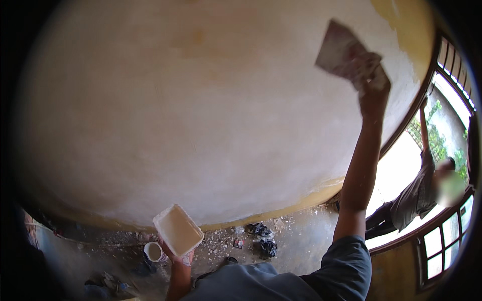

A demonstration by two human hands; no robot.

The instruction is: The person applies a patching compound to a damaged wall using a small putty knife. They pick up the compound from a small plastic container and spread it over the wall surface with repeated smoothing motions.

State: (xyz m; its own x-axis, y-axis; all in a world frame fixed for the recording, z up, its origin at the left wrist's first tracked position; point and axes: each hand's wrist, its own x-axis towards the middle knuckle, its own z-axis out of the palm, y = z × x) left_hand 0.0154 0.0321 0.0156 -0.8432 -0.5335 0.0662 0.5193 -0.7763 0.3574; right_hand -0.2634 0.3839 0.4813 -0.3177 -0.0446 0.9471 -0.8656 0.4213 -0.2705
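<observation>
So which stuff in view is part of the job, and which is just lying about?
In use:
flat blade, right hand
tub of pale paste, left hand
wall, coated pale

Lying about:
crumpled black plastic
scattered pale debris

Can't tell: white bucket.

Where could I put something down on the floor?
The barest-looking patch of gray floor is between the black plastic bags and the person's right sleeve. It's crowded along the foot of the wall, where white flakes are scattered. Farther left, a white bucket takes up room.
</observation>
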